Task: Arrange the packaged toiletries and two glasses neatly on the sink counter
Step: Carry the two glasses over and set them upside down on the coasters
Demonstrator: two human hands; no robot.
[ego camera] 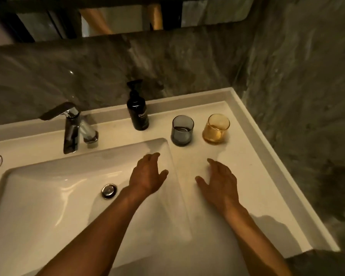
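Glasses stand ahead of us on the desk [245,176] right of the basin [48,196]: a grey glass [182,130] and an amber glass [216,129], both upright, side by side, apart. Our right hand [220,179] hovers spread and empty, nearer the amber glass; our left hand [147,173], also spread and empty, sits over the basin edge, below the grey one. We see no packaged toiletries here. A black pump bottle [137,110] and tap [72,128] stand behind, against a dark marble wall [297,86].

Two glasses [182,130] [216,129], one pump bottle [137,112], one faucet [72,126], two hands [147,176] [221,180].
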